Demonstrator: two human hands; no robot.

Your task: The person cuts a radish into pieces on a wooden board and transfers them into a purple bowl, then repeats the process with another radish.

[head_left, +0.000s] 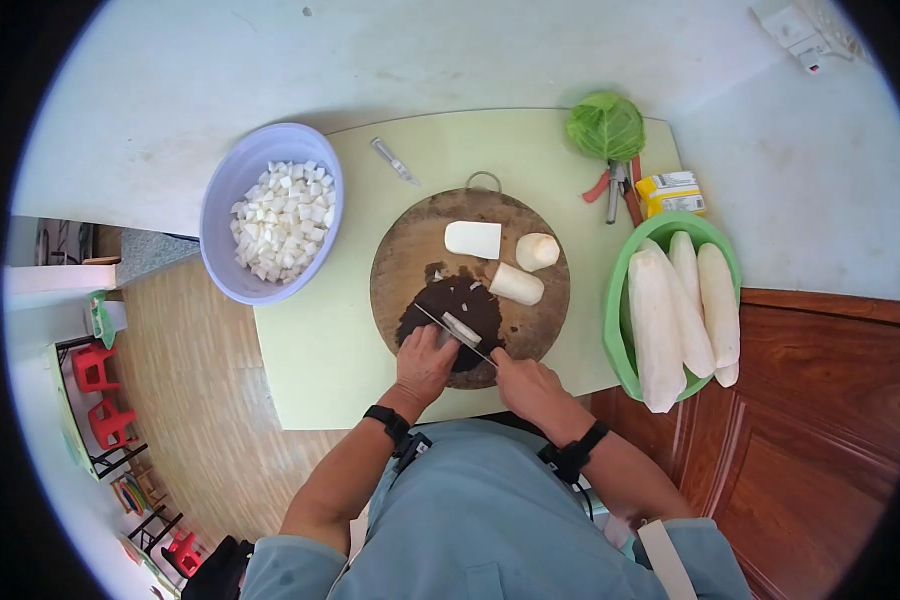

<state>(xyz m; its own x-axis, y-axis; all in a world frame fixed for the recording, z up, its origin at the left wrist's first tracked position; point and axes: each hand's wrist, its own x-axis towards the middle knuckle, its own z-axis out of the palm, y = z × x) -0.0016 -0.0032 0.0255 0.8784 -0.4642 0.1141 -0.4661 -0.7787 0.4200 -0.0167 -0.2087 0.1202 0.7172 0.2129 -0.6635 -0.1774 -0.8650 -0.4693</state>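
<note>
My right hand (532,388) grips the handle of a knife (453,333), its blade pointing left over the dark wet patch of a round wooden board (400,235). A thin white slice (461,328) lies along the blade's far side. My left hand (426,362) is on the near side of the blade, fingers bent together; what they press on is hidden. Farther back on the board are a flat-cut white piece (473,239), a short stub (537,251) and a peeled chunk (517,284).
A lavender bowl (213,222) of white cubes stands at the left, near a peeler (395,161). At the right are a green basin (615,345) with several peeled white radishes, a cabbage (607,127), red-handled tools (616,190) and a yellow packet (671,192).
</note>
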